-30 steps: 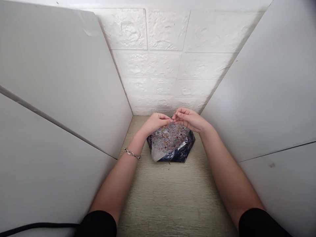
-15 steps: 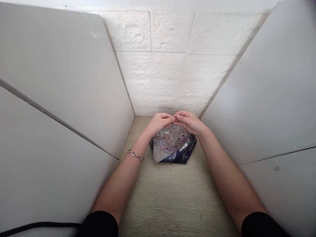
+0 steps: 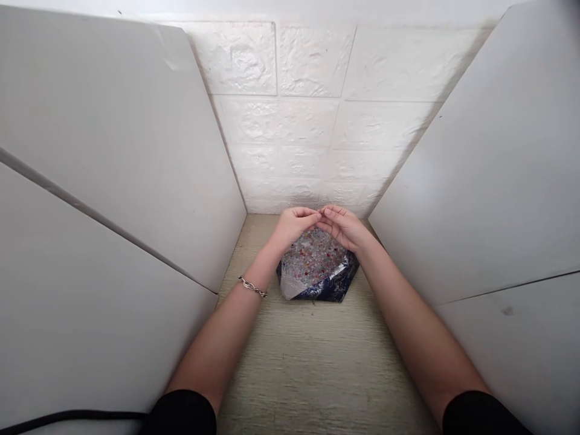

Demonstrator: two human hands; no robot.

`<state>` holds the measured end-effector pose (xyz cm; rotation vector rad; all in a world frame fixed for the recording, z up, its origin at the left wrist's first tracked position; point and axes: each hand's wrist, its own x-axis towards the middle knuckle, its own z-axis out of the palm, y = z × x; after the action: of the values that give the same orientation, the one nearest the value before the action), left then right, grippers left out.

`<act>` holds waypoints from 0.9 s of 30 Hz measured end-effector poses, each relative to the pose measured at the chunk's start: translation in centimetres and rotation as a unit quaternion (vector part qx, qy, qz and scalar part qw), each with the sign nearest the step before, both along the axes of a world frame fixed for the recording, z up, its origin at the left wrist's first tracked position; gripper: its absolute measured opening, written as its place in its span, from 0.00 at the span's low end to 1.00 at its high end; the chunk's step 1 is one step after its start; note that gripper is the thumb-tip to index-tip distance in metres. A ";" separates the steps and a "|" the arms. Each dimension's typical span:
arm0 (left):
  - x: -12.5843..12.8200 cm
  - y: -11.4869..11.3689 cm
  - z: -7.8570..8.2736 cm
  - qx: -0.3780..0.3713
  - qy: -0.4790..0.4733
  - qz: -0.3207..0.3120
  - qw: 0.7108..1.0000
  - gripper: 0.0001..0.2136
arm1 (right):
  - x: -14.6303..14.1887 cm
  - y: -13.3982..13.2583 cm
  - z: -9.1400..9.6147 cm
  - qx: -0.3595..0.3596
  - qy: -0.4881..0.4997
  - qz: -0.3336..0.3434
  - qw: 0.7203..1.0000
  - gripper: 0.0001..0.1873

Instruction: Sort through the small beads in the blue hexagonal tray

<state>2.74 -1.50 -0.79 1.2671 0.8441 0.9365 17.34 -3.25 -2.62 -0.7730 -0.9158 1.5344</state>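
A container with a dark blue patterned, shiny side [image 3: 333, 285] sits on the table, full of small clear, white and reddish beads [image 3: 312, 257]. Over its far edge, my left hand [image 3: 294, 226] and my right hand [image 3: 342, 226] meet at their fingertips. Thumb and fingers of my left hand are pinched together. My right hand is pinched too, its lower fingers curled beneath. Whatever lies between the fingertips is too small to make out. A silver chain bracelet [image 3: 252, 287] circles my left wrist.
Pale grey panels stand on the left [image 3: 113, 139] and right [image 3: 493, 157]. A white brick-patterned wall [image 3: 294, 121] closes off the back. The wood-grain tabletop [image 3: 303, 362] runs toward me. A black cable [image 3: 77, 415] lies at lower left.
My right hand has shifted slightly to the left, and its lower fingers have moved a little. My left hand stays almost in place, and the container has hardly moved.
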 end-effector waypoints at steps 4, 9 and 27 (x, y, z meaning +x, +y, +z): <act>0.2 -0.4 0.3 -0.007 -0.011 0.018 1.000 0.10 | -0.2 0.0 -0.2 -0.002 0.007 -0.007 1.000 0.10; 0.2 -0.5 0.4 -0.004 -0.004 0.019 1.000 0.09 | -0.5 -0.1 -0.1 -0.007 0.018 -0.013 1.000 0.10; 0.1 -0.4 0.3 -0.005 0.027 0.021 0.999 0.09 | -0.5 -0.2 -0.2 -0.005 0.005 -0.008 1.000 0.09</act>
<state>2.83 -1.89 -0.46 1.2750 0.9186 0.9342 16.82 -3.48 -2.83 -0.7765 -0.8929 1.5279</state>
